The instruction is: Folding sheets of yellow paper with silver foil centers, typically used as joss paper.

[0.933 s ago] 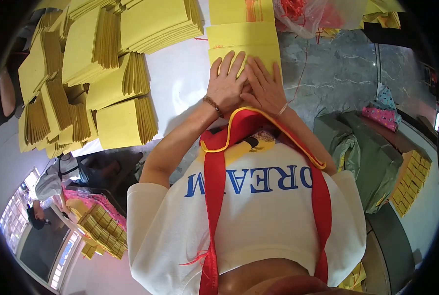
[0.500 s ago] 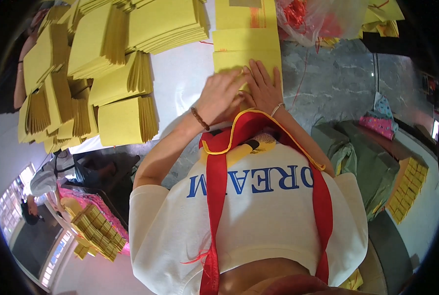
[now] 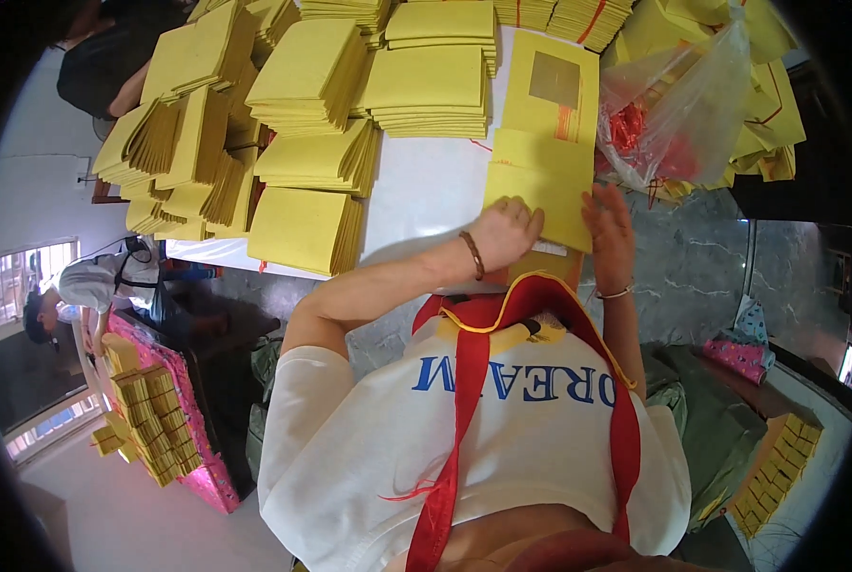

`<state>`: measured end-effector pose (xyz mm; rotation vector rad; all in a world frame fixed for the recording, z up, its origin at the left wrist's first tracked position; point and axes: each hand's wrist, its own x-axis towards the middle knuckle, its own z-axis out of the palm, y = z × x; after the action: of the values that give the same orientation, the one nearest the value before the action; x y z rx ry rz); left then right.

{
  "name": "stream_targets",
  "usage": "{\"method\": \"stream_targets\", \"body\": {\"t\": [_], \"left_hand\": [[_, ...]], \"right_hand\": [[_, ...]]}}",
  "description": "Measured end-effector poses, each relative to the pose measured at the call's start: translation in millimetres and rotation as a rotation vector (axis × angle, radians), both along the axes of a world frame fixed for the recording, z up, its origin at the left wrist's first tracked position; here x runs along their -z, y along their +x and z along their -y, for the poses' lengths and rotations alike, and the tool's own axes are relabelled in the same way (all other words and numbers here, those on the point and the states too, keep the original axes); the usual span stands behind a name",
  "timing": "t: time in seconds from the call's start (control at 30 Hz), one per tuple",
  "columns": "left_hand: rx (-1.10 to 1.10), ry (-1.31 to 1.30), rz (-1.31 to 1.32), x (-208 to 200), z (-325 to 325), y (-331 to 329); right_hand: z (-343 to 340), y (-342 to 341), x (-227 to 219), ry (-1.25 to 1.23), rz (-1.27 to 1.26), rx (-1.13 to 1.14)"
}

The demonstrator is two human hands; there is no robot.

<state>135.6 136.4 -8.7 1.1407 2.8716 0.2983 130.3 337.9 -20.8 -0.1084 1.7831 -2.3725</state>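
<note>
Change: hands no longer lie flat and overlapped; left hand [image 3: 504, 232] now curls its grip onto the lower edge of the yellow sheet [image 3: 540, 186], while right hand [image 3: 609, 234] rests spread on its right side.
Meaning: flattening looks done; handling the sheet's edge seems underway.
Sheet place: upper centre, on the white tabletop [image 3: 426, 191].
Around: yellow paper stacks [image 3: 307, 229] at upper left, plastic bag of red string [image 3: 678, 105] at upper right.
Obstacles: none between the hands and the sheet.

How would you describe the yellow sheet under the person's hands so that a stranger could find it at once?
Start at the white table piled with yellow paper stacks. At its right edge, beside the clear plastic bag, lies a short row of flat sheets. The folded yellow sheet is nearest the person, with the left hand and right hand on it; unlike the stacks, it is a loose piece.
</note>
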Motion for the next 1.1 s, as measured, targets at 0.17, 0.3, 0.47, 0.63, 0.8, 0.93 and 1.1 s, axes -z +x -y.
{"method": "stream_targets", "body": {"t": [0.17, 0.3, 0.47, 0.63, 0.8, 0.93, 1.1], "left_hand": [[-0.025, 0.276, -0.078, -57.8, 40.5, -20.5], [-0.097, 0.399, -0.433, -99.9, 76.7, -43.7], [-0.219, 0.169, -0.706, -76.1, 122.5, -93.2], [-0.347, -0.094, -0.543, -23.8, 148.7, -116.2], [-0.362, -0.083, -0.513, -19.3, 149.7, -120.9], [-0.349, -0.129, -0.411, -5.9, 155.4, -124.0], [-0.453, -0.127, -0.191, -19.1, 140.5, -107.0]], "right_hand": [[-26.9, -5.1, 2.4, -0.338, 0.061, 0.220], [-30.5, 2.0, 9.5, -0.275, 0.101, 0.249], [-22.1, 6.9, 27.6, -0.150, 0.305, 0.182], [-12.0, 6.1, 24.3, -0.081, 0.304, 0.217], [-10.2, 6.5, 25.9, -0.018, 0.287, 0.219], [-9.2, 5.6, 30.2, 0.022, 0.273, 0.222], [-3.0, 2.0, 11.1, 0.137, 0.236, 0.243]]}}
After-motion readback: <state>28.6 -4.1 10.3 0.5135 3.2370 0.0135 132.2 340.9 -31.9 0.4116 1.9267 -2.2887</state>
